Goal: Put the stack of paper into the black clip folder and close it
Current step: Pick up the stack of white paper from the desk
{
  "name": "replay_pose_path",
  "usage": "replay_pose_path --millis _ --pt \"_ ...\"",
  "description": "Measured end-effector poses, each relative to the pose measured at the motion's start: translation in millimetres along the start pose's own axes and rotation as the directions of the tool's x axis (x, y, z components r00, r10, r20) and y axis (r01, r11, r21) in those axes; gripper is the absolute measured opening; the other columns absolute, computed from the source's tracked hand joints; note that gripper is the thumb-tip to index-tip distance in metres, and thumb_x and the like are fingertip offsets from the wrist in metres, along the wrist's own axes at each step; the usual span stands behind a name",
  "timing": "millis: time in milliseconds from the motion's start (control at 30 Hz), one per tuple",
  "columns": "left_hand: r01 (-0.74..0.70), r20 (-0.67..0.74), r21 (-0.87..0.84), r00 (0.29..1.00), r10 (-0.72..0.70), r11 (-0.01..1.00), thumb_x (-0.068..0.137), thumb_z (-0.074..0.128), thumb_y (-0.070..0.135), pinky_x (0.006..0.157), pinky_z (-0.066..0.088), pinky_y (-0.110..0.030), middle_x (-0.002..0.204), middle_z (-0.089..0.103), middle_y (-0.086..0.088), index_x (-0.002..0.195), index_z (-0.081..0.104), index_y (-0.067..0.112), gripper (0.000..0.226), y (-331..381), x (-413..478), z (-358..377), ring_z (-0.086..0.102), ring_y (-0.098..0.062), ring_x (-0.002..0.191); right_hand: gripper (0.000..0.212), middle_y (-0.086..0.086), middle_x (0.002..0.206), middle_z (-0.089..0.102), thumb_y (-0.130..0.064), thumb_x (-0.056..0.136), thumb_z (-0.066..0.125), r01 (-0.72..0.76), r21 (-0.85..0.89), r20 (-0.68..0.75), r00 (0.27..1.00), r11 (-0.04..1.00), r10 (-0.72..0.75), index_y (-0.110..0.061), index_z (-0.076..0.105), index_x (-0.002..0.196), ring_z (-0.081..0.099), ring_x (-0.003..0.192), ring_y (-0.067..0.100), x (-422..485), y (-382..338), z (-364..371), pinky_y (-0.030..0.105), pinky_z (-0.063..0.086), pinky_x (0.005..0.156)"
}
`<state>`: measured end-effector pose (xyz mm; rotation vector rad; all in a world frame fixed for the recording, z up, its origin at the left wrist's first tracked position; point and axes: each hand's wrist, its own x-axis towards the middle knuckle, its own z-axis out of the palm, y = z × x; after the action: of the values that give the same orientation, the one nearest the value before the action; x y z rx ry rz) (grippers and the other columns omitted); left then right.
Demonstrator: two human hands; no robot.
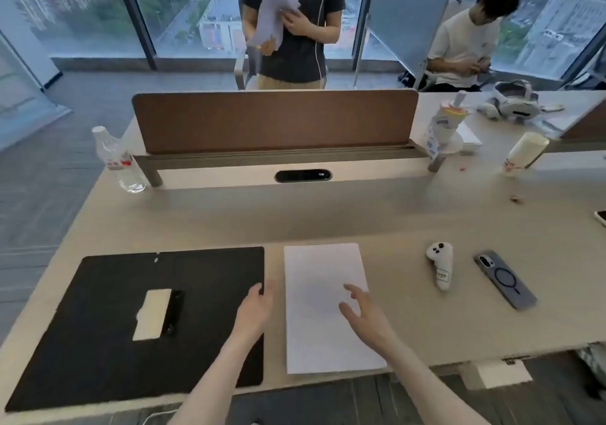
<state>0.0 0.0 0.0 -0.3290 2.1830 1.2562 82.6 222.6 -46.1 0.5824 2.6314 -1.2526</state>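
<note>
Forearms: both mine run off the bottom edge.
Black clip folder (98, 326): my left hand (254, 309) covers part of its right edge.
Stack of paper (324, 306): my right hand (364, 313) hides its right side; any print too faint to read.
Phone (601, 218): cut by the right edge.

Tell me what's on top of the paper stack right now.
Only the right hand, open, fingers spread over the paper stack; contact unclear. The sheet beneath it is hidden. The left hand is beside the stack, at the black clip folder edge.

hands (360, 313) bare | forearms bare, no sleeves | no rings or watch
</note>
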Motion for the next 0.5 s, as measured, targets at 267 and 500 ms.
replay_pose_path --millis 267,500 --pt "0.359 0.102 -0.119 0.932 -0.348 0.926 0.095 0.049 0.053 0.112 0.038 -0.041 0.151 0.047 -0.012 0.149 0.039 0.004 0.074 -52 -7 58 0.045 -0.032 0.137 0.061 -0.008 0.153 0.024 -0.033 0.087 0.057 0.021 -0.455 0.088 0.996 0.890 0.021 -0.036 0.031 0.142 0.025 0.139 0.016 -40 48 44 0.033 0.050 0.091" --pt "0.472 0.266 -0.304 0.876 -0.402 0.827 0.089 0.073 0.027 0.103 0.050 -0.041 0.129 0.063 -0.016 0.130 0.053 -0.002 0.054 -37 20 97 0.060 -0.034 0.117 0.069 -0.012 0.157 0.017 -0.034 0.086 0.057 -0.021 -0.429 0.110 0.991 0.903 0.075 -0.041 0.023 0.145 0.017 0.142 0.012 -37 47 48 0.031 0.043 0.103"
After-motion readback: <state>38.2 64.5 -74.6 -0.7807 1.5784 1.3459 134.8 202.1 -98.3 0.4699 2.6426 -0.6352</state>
